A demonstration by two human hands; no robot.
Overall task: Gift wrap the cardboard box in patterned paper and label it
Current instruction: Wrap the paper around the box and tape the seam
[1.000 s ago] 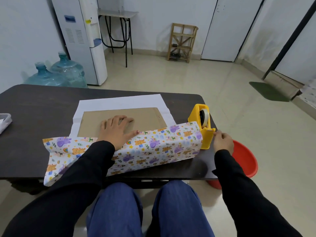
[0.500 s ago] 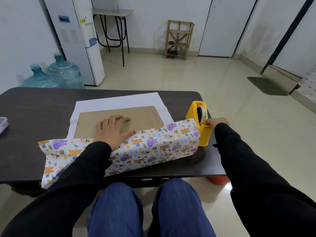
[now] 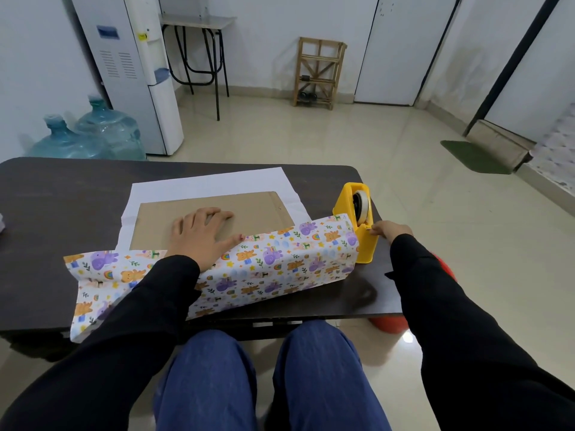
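A flat brown cardboard box (image 3: 252, 209) lies on a sheet of wrapping paper whose white underside (image 3: 211, 183) shows beyond it. The patterned near flap (image 3: 273, 259) is folded up over the box's near edge. My left hand (image 3: 200, 233) presses flat on the box top, thumb holding the flap's edge down. My right hand (image 3: 389, 230) pinches the tape end at the cutter of a yellow tape dispenser (image 3: 357, 219), which stands at the box's right end. The tape itself is too thin to make out.
The dark table (image 3: 62, 197) ends just right of the dispenser. A red basin (image 3: 389, 325) sits on the floor under the right corner. Water bottles (image 3: 93, 135) and a white water dispenser (image 3: 133, 70) stand behind the table on the left.
My right hand rose from the front of the dispenser's base to the cutter at its top and now pinches there. The left hand stayed on the box.
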